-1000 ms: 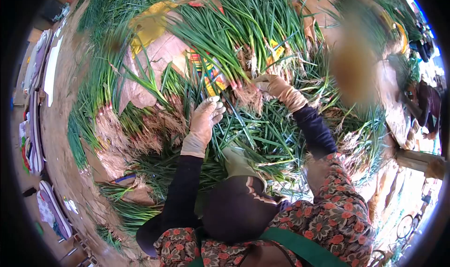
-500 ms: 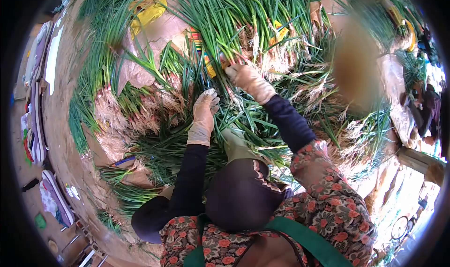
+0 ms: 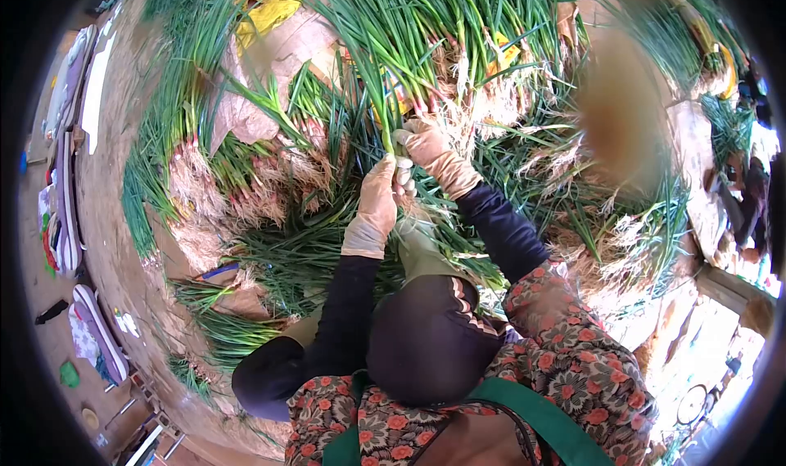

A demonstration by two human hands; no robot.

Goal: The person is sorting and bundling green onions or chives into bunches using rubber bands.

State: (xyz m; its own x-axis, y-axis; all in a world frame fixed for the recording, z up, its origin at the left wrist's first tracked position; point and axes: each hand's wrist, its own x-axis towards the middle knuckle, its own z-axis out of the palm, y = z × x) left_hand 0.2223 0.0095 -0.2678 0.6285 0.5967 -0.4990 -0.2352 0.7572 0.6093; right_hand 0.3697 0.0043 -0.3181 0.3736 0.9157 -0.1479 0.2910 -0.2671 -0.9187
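Note:
In front of my knees, my left hand (image 3: 378,200) is closed around the lower stalk of a spring onion (image 3: 387,137), whose green leaves run up and away from me. My right hand (image 3: 430,148) is right beside it, its fingers pinched against the same stalk near the base. Both hands wear pale gloves, and the fingers partly hide the onion's root end. Just beyond my right hand lies a thick pile of spring onions (image 3: 442,36), reddish at the base, with roots toward me. Loose leaves and roots (image 3: 419,212) lie beneath my hands.
Bundled onions with pale roots (image 3: 192,184) lie at the left. More rooty onions and trimmings (image 3: 618,233) spread at the right. A yellow bag (image 3: 274,12) and brown sheeting (image 3: 246,110) lie at the back left. A blue-handled tool (image 3: 219,271) rests near my left knee.
My left hand has moved up and right, from open to closed on the onion stalk. My right hand has come slightly nearer, bringing the onion away from the pile.

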